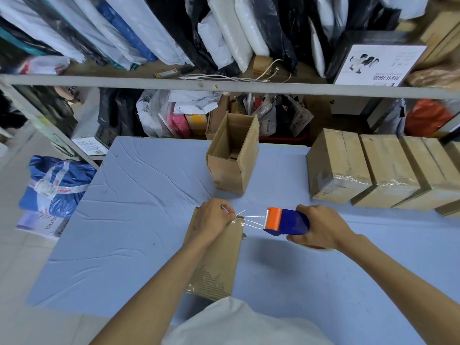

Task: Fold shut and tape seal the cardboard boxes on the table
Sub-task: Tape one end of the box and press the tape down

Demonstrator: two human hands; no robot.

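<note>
The table [373, 282] is wearing a wrinkly blue cloth [139, 185]. Behind it a gray metal shelf [149, 82] is running from side to side. Soft bags [139, 33] in white, black and blue are leaning on the shelf, and white cables [224, 77] are lying beside them. More bags [159, 115] are piling up underneath. A blue bundle [57, 185] is sitting on the pale floor [12, 220] at the left.

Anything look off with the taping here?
Yes: the clear tape between the near box and the dispenser is bunched into thin strands, not a flat band. The box's far right corner looks torn.
</note>
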